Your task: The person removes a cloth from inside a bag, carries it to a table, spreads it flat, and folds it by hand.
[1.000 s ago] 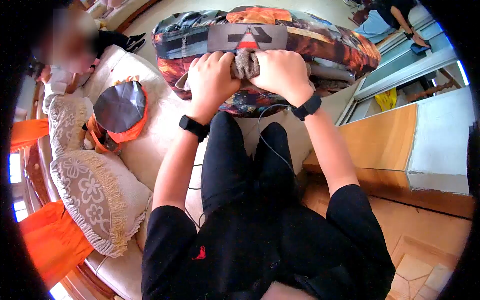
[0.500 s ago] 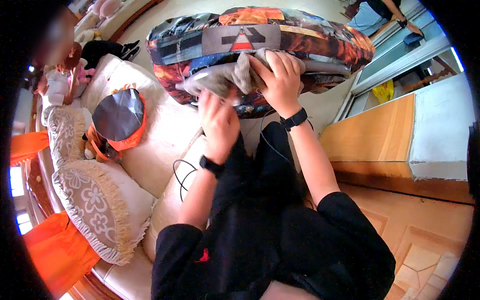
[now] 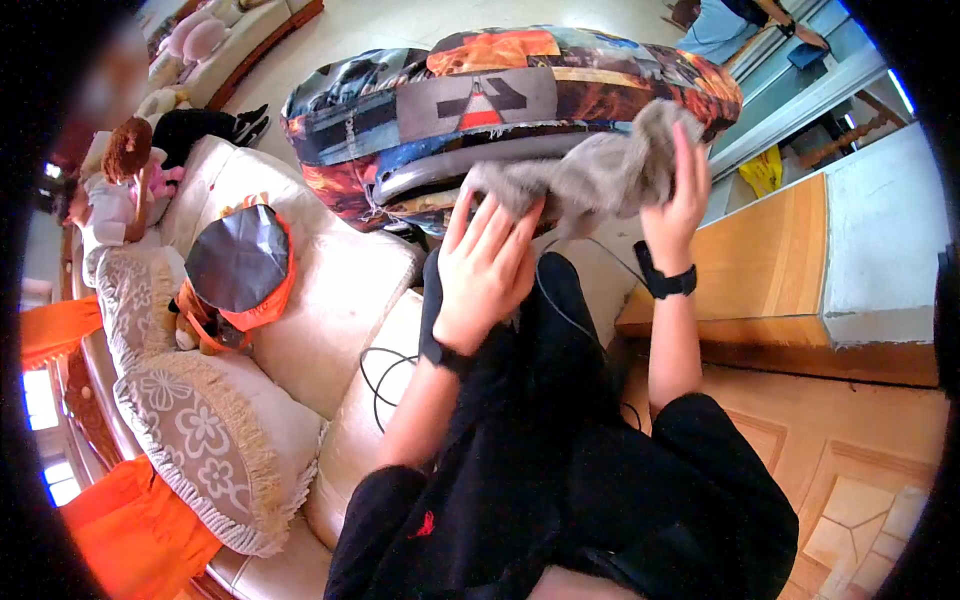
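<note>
While my left forearm slants forward and inward over my lap, its wrist wearing a black band (image 3: 447, 357), my left hand (image 3: 487, 268) shows its back to me, fingers long, straight and slightly parted, pointing away. Their tips meet one end of a crumpled grey-brown cloth (image 3: 598, 178); I can't tell whether they pinch it. My right forearm runs almost straight ahead to a second black band, and my right hand (image 3: 676, 205) stands more on edge, fingers extended against the cloth's other, higher end. My thumb there is hidden, so I can't tell how firmly that grip closes. The cloth stretches between both hands, overlapping my view of the big padded piece in a picture-print cover (image 3: 480, 105) just beyond. Farther off at upper right, another person's hand (image 3: 812, 38) is near a dark blue item (image 3: 803, 56).
</note>
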Action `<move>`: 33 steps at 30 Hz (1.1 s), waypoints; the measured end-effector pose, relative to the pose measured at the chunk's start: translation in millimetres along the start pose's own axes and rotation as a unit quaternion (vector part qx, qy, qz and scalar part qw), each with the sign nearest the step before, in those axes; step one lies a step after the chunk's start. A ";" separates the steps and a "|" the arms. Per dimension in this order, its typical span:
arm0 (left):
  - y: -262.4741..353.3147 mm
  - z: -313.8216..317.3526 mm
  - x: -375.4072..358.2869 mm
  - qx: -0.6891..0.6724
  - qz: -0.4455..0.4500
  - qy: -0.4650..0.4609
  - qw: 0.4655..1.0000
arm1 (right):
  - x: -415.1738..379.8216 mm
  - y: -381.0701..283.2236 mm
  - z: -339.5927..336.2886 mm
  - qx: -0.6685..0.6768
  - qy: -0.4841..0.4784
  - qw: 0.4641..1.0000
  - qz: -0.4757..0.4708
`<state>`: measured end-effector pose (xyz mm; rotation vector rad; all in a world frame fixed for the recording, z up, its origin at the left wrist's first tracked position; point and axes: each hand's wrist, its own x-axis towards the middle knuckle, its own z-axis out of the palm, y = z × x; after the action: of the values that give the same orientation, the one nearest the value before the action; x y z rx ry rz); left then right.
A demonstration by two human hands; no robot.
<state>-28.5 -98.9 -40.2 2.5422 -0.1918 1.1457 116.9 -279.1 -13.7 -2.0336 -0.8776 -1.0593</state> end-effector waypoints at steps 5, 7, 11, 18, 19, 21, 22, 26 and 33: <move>-24.4 18.9 65.6 0.028 0.020 0.064 0.997 | 28.6 53.7 -7.1 -0.047 -0.102 0.993 0.030; -35.3 29.3 82.8 0.014 0.001 0.107 0.994 | 49.1 62.3 -9.6 -0.071 -0.146 0.987 0.019; -35.8 41.6 91.7 0.084 -0.004 0.112 0.990 | 63.5 92.5 0.1 -0.066 -0.240 0.968 -0.010; -41.1 45.0 85.4 0.137 0.021 0.096 0.986 | 53.3 106.0 14.8 -0.029 -0.316 0.945 0.074; -39.4 43.4 84.7 0.132 0.009 0.083 0.988 | 52.5 97.2 13.9 -0.065 -0.321 0.942 0.077; -40.0 40.1 82.4 0.110 -0.007 0.056 0.992 | 45.9 82.2 11.7 -0.077 -0.285 0.949 0.107; -41.0 37.3 81.3 0.110 0.002 0.068 0.992 | 43.6 74.8 11.5 -0.094 -0.265 0.954 0.109; -56.9 11.9 66.0 0.058 0.030 0.046 0.997 | 26.7 13.2 0.1 -0.105 -0.264 0.949 0.138; -97.0 -70.7 0.1 -0.021 0.098 0.016 0.995 | -57.3 -69.6 -45.0 -0.186 -0.194 0.962 0.050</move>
<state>-52.6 17.2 -21.3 2.5103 -0.4623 1.2385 17.6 -291.4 -25.6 -2.6348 -0.7940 -0.8280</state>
